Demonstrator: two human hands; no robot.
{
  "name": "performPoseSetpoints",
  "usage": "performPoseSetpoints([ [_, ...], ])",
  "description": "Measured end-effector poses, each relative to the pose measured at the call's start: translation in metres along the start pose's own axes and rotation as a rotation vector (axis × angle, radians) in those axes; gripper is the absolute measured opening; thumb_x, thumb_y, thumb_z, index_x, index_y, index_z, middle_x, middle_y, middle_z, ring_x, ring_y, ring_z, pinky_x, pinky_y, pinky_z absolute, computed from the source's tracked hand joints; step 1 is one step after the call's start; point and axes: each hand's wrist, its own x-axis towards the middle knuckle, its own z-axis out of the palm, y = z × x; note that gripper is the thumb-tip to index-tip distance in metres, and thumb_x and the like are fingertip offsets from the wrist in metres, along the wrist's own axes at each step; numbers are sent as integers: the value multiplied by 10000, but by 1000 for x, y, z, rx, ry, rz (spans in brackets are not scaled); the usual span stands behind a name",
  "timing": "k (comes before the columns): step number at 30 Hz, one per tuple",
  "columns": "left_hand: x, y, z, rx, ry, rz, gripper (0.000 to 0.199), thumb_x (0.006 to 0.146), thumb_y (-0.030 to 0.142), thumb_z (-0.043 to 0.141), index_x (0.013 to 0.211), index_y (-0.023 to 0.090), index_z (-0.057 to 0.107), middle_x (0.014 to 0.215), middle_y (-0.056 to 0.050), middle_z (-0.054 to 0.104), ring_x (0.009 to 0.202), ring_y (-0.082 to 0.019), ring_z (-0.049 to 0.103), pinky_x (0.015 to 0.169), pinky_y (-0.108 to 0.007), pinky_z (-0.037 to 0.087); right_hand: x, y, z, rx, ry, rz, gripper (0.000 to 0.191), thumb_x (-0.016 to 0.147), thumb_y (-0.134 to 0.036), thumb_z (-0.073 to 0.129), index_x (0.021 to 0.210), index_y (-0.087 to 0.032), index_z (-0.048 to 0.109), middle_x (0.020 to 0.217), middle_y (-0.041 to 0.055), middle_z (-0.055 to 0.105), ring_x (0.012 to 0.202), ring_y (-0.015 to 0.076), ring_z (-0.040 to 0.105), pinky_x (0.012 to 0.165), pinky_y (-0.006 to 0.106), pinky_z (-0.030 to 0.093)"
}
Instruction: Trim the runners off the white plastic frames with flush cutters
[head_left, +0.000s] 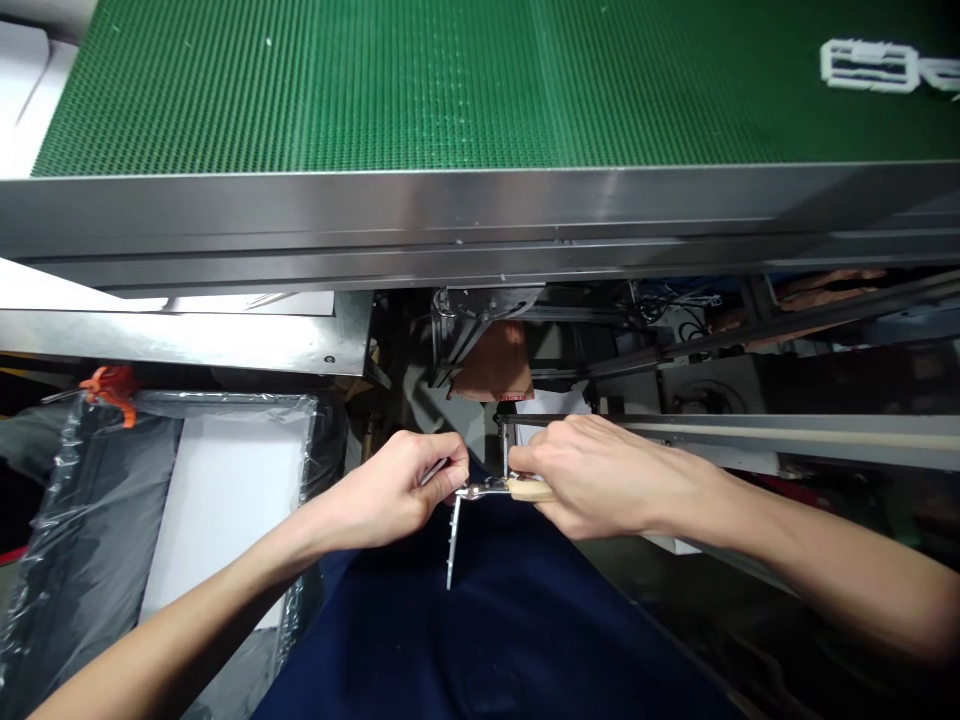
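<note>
In front of my lap, my left hand [420, 480] pinches a thin white plastic part [453, 545], which hangs edge-on below my fingertips. My right hand [592, 470] is wrapped round a pair of pliers [531, 490] with pale yellow handles. Their metal jaws point left and meet the top of the plastic part, close to my left fingertips. I cannot tell whether the jaws are closed on it. My fingers hide some of the part and most of the handles.
Ahead runs a green conveyor belt [420, 90] with a metal edge [480, 220]; white plastic frames [870, 66] lie on its far right. At left are a metal table [300, 345] and a plastic-lined bin [64, 520] holding a white sheet [217, 500]. An orange object [112, 390] sits on its rim.
</note>
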Motion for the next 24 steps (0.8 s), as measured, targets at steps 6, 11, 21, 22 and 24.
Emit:
performPoseSetpoints([
  [6,5,-18,3,-352,-72,-22,264,809,401,577,919,164,540,724,29,452,653,-114,389,594,-236,323,-14,23,16,211,-55,241,282,843,-348,446,603,-209,498,490,-15,490,447,110,407,470,246,225],
  [11,11,-37,8,-493,-59,-85,369,807,375,593,1121,183,566,1001,-66,607,907,-187,519,803,-293,389,-20,27,38,275,27,368,228,852,-316,432,664,-208,502,574,-24,525,496,105,424,475,237,236],
  [21,14,-44,6,-890,82,-160,492,866,502,430,1125,126,615,911,-114,634,590,-119,499,484,-202,375,-2,5,58,259,364,270,217,820,-250,472,1023,-188,519,907,42,592,854,171,523,770,289,368],
  [22,14,-42,7,-881,78,-168,513,860,525,422,1093,119,632,933,-122,630,591,-120,500,483,-204,380,-1,3,57,244,373,266,222,820,-251,471,1027,-185,521,907,47,591,858,176,521,774,292,367],
  [24,14,-39,8,-855,77,-175,532,855,545,411,1045,111,655,977,-134,622,588,-117,493,481,-205,379,0,2,54,213,375,255,218,825,-255,464,1021,-179,525,901,54,588,859,181,516,775,296,364],
])
